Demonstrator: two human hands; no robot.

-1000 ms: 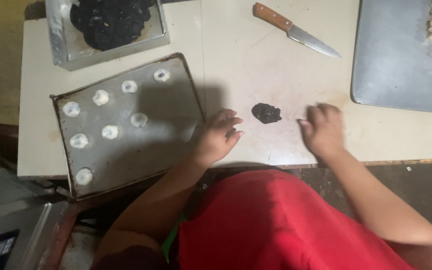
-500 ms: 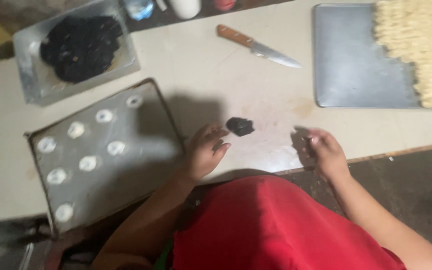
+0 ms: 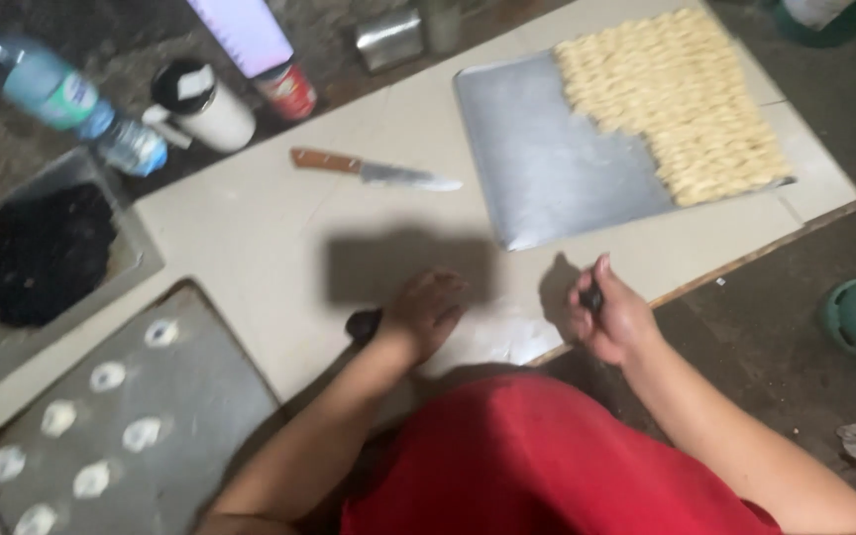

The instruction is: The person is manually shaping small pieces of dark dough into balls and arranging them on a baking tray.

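Note:
My left hand (image 3: pixel 426 312) rests palm down on the pale table (image 3: pixel 250 248), covering most of a small dark lump of filling (image 3: pixel 363 323). Near the table's front edge, my right hand (image 3: pixel 608 315) is curled around a small dark piece pinched between thumb and fingers. A dark baking tray (image 3: pixel 200 396) at the lower left carries several small white dough rounds (image 3: pixel 109 375).
A metal tray of dark filling (image 3: pixel 37 253) sits at the left. A wooden-handled knife (image 3: pixel 374 171) lies at the middle back. A large metal sheet (image 3: pixel 557 168) holds rows of pale shaped dough (image 3: pixel 676 99). Bottles (image 3: pixel 81 109) and cans stand along the back.
The view has swung right and back, showing more of the far table. My left hand moved onto the dark lump, and my right hand closed on a small dark piece.

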